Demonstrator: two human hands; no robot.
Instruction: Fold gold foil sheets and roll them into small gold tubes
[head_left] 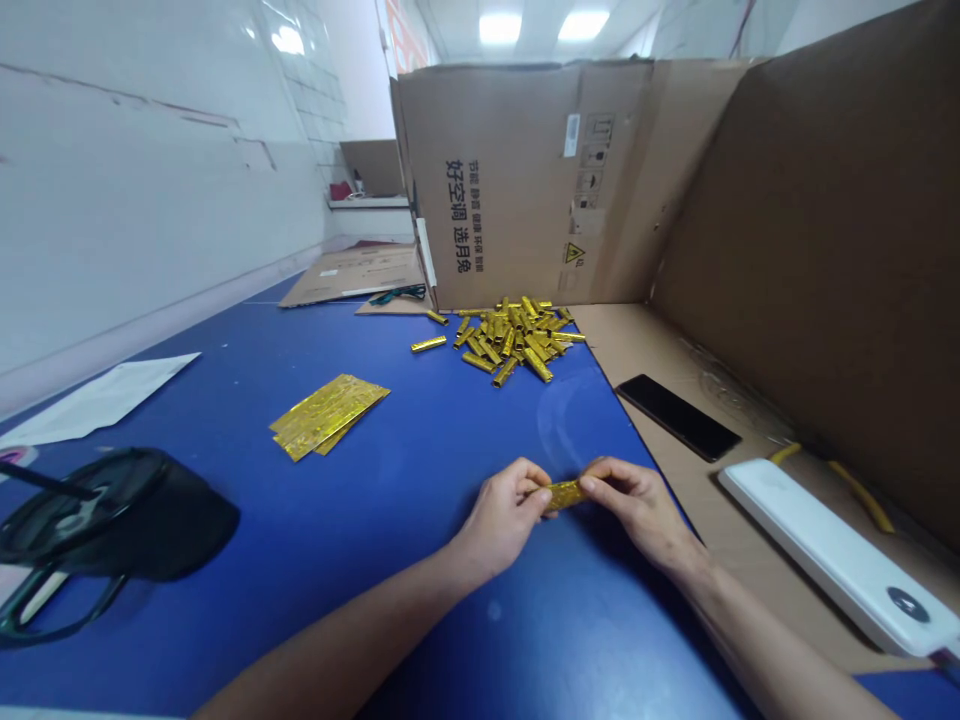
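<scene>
Foil-tube pile [510,340] fwd, prob. in way

The left forearm [337,640] and right forearm [780,650] are bare as far as the view reaches, both slim and smooth, and each narrows toward a slender wrist. The left hand [499,520] and right hand [637,510] are bare too, with long, thin fingers [604,475] and short, neatly trimmed nails [586,484]. Nothing worn shows on either arm or hand.
</scene>
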